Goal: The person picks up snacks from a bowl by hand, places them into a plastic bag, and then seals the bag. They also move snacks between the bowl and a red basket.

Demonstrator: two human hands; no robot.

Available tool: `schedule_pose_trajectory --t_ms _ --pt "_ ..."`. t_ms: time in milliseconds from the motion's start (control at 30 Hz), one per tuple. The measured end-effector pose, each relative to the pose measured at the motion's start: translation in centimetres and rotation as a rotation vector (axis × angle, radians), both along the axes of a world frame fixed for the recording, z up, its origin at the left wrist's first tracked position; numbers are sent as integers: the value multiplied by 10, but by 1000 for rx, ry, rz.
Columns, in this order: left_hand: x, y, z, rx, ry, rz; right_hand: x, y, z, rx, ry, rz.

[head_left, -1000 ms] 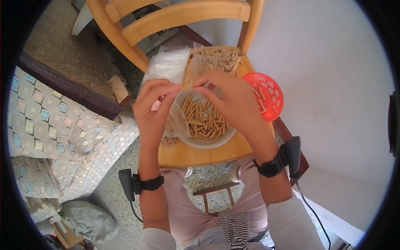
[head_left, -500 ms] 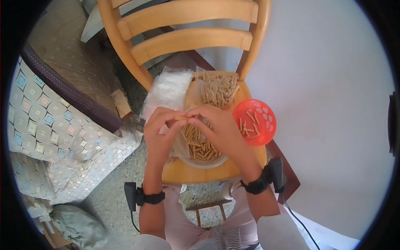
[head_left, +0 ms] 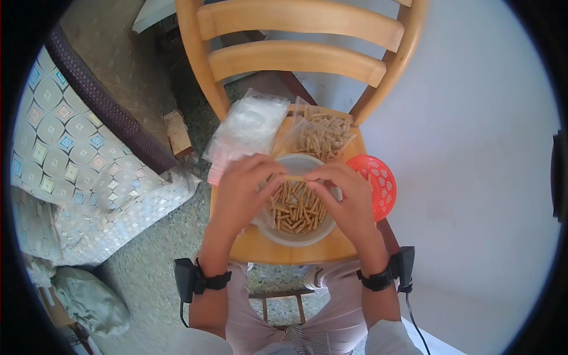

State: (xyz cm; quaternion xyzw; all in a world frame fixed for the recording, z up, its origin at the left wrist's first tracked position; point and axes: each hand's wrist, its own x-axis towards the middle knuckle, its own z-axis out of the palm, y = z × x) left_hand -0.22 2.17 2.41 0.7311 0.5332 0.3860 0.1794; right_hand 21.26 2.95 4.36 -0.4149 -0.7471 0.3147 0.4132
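My left hand (head_left: 244, 188) and my right hand (head_left: 344, 192) face each other over a pale round bowl (head_left: 303, 162) on the chair seat. Between their fingertips lies a short, thin tan-brown stick (head_left: 294, 178), pinched at one end by each hand. Many similar brown sticks (head_left: 297, 207) fill the bowl below. Beside my right hand stands a red perforated plastic basket (head_left: 386, 188), partly hidden by that hand. Behind the bowl, a clear plastic bag (head_left: 322, 135) holds more such sticks. The exact kind of stick cannot be made out.
A stack of clear plastic bags (head_left: 248, 127) lies at the seat's back left. The wooden chair's backrest (head_left: 296, 59) rises beyond. Patterned cloth (head_left: 77, 154) covers furniture on the left; a white wall (head_left: 473, 148) stands on the right.
My hands have moved apart, and the stick now spans the space between them. The view has shifted slightly, and my right hand now covers more of the red basket.
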Motion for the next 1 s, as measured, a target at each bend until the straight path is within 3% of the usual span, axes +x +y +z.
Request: schedule_pose_trajectory --t_ms 33,167,233,333,433,467,533,633,700,833,900,933,1000 --pt "-5 0 -4 180 326 70 -1 0 0 -6 -5 10" --pt "-12 -5 -5 50 240 265 -13 2 -8 -58 -111 49" --pt "-12 -7 -7 -220 32 284 -26 1 -17 -27 -142 92" --pt "-13 -3 -10 -391 -112 285 -35 0 -27 60 -158 108" --pt "-11 0 -12 -348 -244 291 -42 -1 -32 -36 -289 110" --pt "-13 0 -13 -350 -245 293 -46 -1 -32 -40 -245 147" --pt "-18 1 -18 -347 -503 269 -53 1 -32 -43 -202 185" --pt "-31 3 -26 -228 -544 210 -57 -1 -36 64 -136 343" --pt "-36 -9 -25 -261 -484 207 -49 10 -26 -121 -127 414" --pt "-48 -6 -10 -257 -338 213 -17 15 -17 78 -92 264" --pt "-49 -9 -4 -245 -282 217 -5 15 -11 -142 -273 95" --pt "-47 -10 -4 -264 -252 228 4 20 -22 -118 -276 96" --pt "-42 -14 -5 -277 -222 239 16 26 -69 59 -545 250"
